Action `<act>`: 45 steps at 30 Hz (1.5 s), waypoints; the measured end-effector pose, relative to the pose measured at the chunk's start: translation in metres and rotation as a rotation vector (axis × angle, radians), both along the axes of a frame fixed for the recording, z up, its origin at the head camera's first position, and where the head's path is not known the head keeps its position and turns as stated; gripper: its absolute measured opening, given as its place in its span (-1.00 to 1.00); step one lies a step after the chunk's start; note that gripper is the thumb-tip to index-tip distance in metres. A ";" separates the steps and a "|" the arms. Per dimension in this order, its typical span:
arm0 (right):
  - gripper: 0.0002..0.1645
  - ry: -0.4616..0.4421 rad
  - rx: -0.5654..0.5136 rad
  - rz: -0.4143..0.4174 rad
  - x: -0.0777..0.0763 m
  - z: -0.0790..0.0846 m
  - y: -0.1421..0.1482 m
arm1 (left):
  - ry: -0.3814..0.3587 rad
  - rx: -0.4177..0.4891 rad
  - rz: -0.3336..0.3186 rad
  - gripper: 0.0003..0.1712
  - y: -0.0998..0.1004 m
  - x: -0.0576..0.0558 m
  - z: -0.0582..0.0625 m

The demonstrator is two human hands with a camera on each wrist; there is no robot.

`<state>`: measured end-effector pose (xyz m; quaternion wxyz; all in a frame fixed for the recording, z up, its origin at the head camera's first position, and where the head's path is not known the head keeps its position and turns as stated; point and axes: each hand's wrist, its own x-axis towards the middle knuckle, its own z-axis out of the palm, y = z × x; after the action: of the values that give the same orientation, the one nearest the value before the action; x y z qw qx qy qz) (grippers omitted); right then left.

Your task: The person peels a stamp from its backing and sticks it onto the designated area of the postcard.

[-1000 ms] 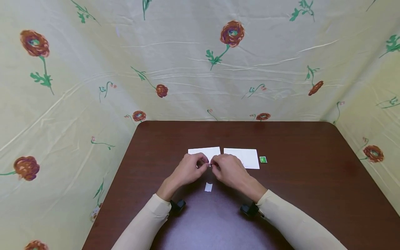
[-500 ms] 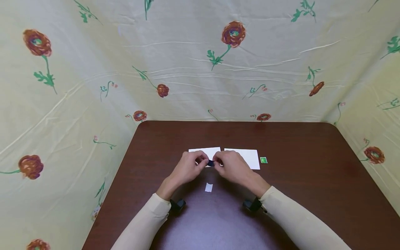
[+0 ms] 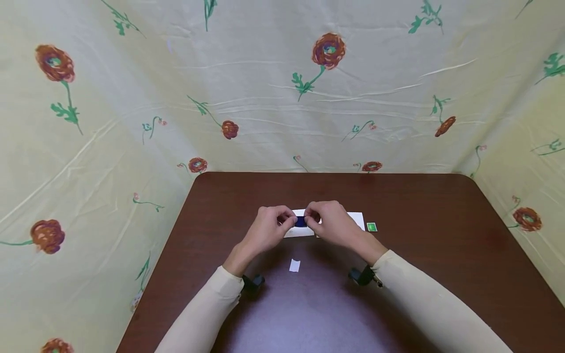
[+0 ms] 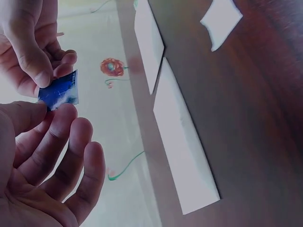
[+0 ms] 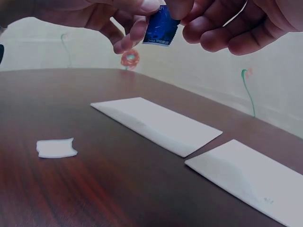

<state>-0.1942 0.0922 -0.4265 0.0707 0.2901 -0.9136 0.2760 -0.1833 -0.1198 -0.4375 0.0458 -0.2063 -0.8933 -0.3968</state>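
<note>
A small blue postage stamp (image 3: 300,221) with serrated edges and tiny print along one side is stretched between both hands, raised above the table. My left hand (image 3: 269,228) pinches its left end between thumb and fingertip. The opposite end is pinched by my right hand (image 3: 333,223). In the left wrist view the blue face of the stamp (image 4: 60,92) shows, its ends covered by the fingers. Below the hands lie two white envelopes, the left one (image 3: 300,233) and the right one (image 3: 357,221), partly hidden in the head view.
A small white piece of paper (image 3: 295,265) lies nearer the body, in front of the envelopes. A green stamp with a pale border (image 3: 372,227) lies right of the right envelope. Flowered cloth (image 3: 282,108) hangs behind the brown table (image 3: 397,196).
Both hands have lifted and moved slightly away from the body. The blue stamp, at first hidden between the fingers, now shows flat between them as the hands draw a little apart.
</note>
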 end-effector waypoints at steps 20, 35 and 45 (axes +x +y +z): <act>-0.89 -0.119 -0.145 -0.049 -0.029 0.011 0.001 | 0.010 0.013 0.088 -0.86 0.007 -0.025 0.017; -0.86 -0.278 -0.111 -0.089 -0.050 -0.005 0.005 | -0.120 -0.004 0.094 -0.84 0.014 -0.051 -0.005; -0.84 -0.342 -0.061 -0.112 -0.061 -0.023 0.005 | -0.158 -0.072 0.101 -0.85 0.018 -0.063 -0.025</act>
<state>-0.2553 0.0973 -0.4499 -0.0615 0.1855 -0.9182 0.3446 -0.2463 -0.1014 -0.4620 -0.0125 -0.1307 -0.9170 -0.3766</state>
